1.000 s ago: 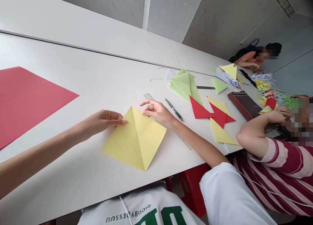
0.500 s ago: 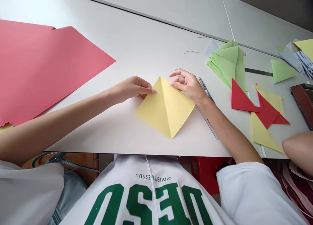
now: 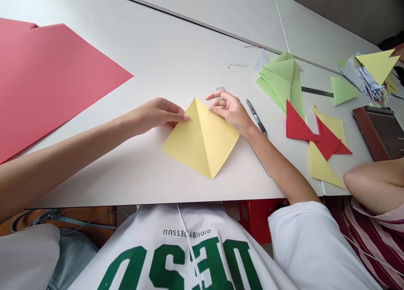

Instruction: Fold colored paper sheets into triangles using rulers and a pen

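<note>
The person's left hand [image 3: 159, 115] has a closed grip, thumb over fingers, on the upper left edge of a square yellow paper sheet [image 3: 189, 147]. The right hand [image 3: 230, 113] has its thumb at the upper right edge with fingers partly spread; whether that grip is closed on the paper cannot be told. Handling like this probably goes best with a light pinch close to the edges, both sides held level and no thumb pressing into the panels, since a hard or uneven pull could buckle thin paper or skew its crease.

The sheet is at the near part of the white surface [image 3: 126, 176], one corner pointing away from the person. A crease runs from that corner to the near one, the right half looking brighter; no tear shows. A dark pen [image 3: 256, 117] lies beyond the right forearm.
</note>
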Demonstrator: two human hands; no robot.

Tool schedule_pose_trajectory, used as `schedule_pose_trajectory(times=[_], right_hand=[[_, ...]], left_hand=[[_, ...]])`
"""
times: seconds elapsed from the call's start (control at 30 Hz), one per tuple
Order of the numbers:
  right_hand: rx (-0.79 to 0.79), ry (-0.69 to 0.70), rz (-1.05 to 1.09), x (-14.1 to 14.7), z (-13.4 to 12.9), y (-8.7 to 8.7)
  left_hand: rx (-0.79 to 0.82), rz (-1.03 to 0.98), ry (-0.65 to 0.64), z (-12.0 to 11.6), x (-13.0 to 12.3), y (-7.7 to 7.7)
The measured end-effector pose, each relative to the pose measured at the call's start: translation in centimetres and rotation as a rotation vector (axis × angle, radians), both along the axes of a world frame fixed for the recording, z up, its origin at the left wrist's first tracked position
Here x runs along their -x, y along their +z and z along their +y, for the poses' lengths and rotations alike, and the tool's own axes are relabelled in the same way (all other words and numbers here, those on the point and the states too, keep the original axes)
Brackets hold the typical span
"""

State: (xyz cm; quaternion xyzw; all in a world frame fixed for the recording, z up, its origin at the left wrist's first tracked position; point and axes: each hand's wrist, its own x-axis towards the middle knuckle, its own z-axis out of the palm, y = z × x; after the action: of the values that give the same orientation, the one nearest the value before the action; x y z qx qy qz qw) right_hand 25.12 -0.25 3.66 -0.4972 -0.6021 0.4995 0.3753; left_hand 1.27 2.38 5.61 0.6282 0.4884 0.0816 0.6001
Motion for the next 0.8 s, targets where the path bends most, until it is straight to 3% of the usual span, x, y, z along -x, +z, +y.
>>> schedule_pose_trajectory(times=[0.27,0.4,0.5,0.67,0.73,0.8], right_hand=[[-0.030,0.017,-0.031,0.1,-0.2,-0.5],[-0.198,-0.028,-0.258,0.7,-0.5,-1.1],[-0.312,-0.075,-0.428,1.2,-0.8,-1.6],[-0.404,-0.117,-0.619,2.1,-1.0,-2.9],[-0.415,-0.120,-0.670,2.5,-0.9,-3.3],[-0.420,-0.122,-0.701,2.7,-0.9,-3.2]], left_hand=[[-0.023,0.019,-0.048,-0.1,0.0,0.2],[-0.124,0.044,-0.093,-0.2,0.0,0.0],[-0.322,0.132,-0.074,-0.7,0.0,-0.4],[-0.830,0.282,-0.017,-2.2,-0.4,-1.8],[-0.992,0.257,-0.108,-3.0,-0.6,-2.4],[-1.098,0.190,-0.278,-3.6,-0.7,-3.1]])
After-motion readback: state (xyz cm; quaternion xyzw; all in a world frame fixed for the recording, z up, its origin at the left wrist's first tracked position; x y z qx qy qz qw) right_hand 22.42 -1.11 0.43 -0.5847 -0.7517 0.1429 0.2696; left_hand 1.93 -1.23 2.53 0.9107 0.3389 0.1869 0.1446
